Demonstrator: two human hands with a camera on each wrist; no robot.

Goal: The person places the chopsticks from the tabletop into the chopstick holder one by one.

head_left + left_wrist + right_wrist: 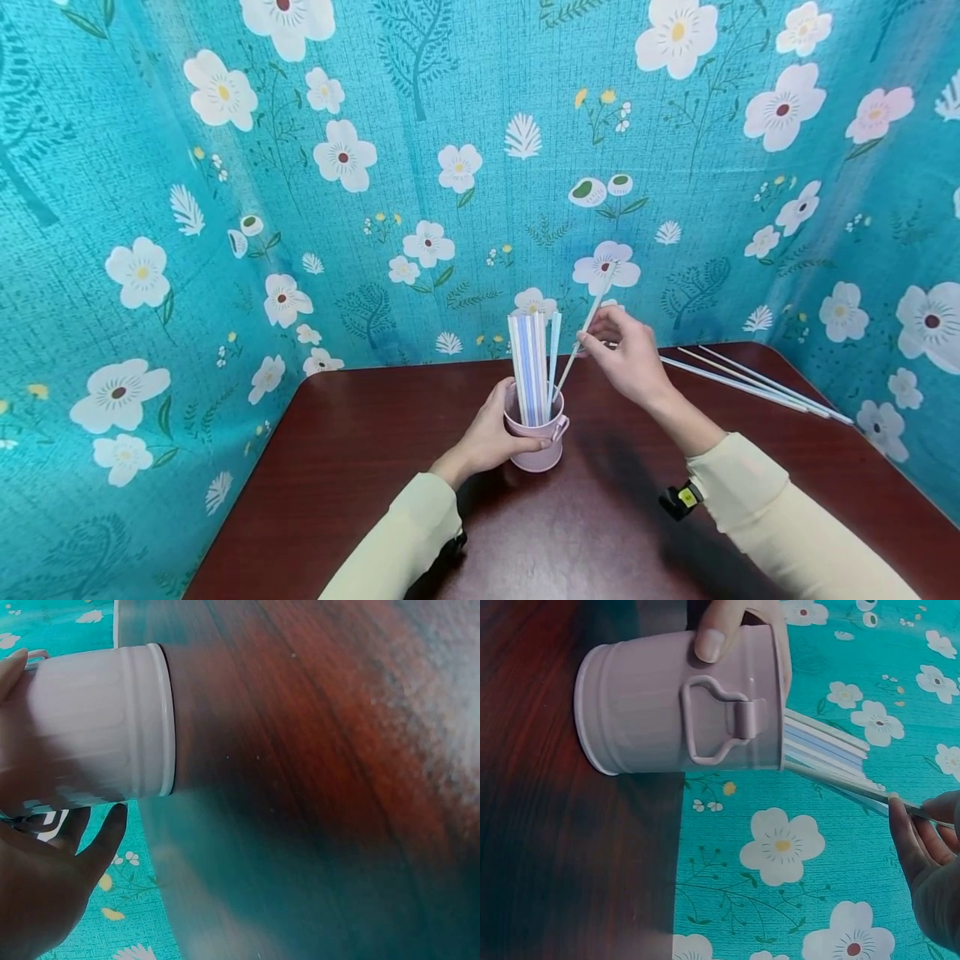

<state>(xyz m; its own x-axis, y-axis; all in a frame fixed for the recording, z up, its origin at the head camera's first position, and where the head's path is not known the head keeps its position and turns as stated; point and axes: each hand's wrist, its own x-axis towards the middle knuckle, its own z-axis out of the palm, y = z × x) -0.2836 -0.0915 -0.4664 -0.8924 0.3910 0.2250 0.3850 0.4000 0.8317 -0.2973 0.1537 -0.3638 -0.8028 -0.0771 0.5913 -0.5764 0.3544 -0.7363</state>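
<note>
A small pink metal bucket with a wire handle on its side stands on the table. My left hand grips it, thumb across the front below the rim. Several thin straw-like sticks, white, blue and light blue, stand upright inside. My right hand pinches one pale thin stick between thumb and fingers. That stick leans to the right, its lower end at the bucket's mouth. In the right wrist view the bucket shows its handle loop and the left thumb.
Several loose thin sticks lie side by side at the table's back right. The dark red-brown table ends at the back and sides against a turquoise flowered cloth. Dark devices are worn at both wrists.
</note>
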